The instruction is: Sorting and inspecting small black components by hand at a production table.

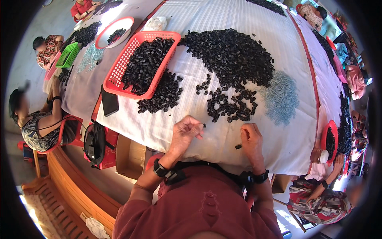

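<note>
My left hand [185,134] is closed over the near part of the cloth-covered table, with a small black cylindrical piece [204,125] pinched at its fingertips. My right hand [252,144] has its fingers curled together; whatever they hold, if anything, is too small to make out. Close beside it shows another short black piece [238,146], and I cannot tell whether it touches the hand. Just beyond both hands, loose black pieces [230,104] are scattered. Behind these spreads a large heap of the same pieces [229,55]. A pile of thin, clear bluish parts [281,97] sits to the right.
A red plastic basket [111,75] full of longer black pieces stands at the left, with a smaller black heap [161,95] against it. A dark phone [110,102] lies near the table edge. A white basin [102,32] stands farther back. Other people sit along both sides.
</note>
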Demonstrator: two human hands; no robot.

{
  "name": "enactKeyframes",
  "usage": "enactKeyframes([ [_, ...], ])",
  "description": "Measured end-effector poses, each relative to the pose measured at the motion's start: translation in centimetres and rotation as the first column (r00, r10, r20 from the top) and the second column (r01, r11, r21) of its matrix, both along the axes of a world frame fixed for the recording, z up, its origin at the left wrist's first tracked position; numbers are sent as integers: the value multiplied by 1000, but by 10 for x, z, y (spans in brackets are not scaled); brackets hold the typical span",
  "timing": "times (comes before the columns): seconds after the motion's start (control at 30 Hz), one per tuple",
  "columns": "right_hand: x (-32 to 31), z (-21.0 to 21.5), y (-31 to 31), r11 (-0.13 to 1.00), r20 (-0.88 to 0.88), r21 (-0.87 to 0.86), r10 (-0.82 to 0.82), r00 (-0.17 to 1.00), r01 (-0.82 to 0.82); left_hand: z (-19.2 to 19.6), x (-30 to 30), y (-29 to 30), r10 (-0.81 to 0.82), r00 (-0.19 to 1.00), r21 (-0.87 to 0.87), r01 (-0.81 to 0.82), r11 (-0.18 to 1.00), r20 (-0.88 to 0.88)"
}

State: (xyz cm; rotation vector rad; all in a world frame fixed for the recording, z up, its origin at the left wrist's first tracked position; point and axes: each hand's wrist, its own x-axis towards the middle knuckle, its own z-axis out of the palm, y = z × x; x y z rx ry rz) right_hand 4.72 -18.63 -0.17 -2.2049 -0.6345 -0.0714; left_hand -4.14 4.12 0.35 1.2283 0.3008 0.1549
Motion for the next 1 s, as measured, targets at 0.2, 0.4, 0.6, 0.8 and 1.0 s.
enactKeyframes([
  [0.2, -1, -6, 18, 992, 114, -103, 80, 990, -68, 35, 20, 49, 264, 912, 507, -396, 765, 314],
  [0.4, -4, -11, 28, 966, 239, -255, 97, 966, -34, 70, 41, 115, 336, 794, 842, -539, 3, 507],
  [0.6, 7, -21, 10, 996, 14, 82, -18, 1000, 16, 61, 49, 129, 316, 844, 901, -391, -190, 433],
  [0.8, 24, -21, -1, 788, -273, 573, -76, 959, 226, 55, 34, 29, -241, 906, 937, -323, 134, 347],
  [1.0, 24, -24, -3, 733, -275, 625, -114, 955, 268, 10, 34, -73, -640, 768, 984, 91, 151, 27],
])
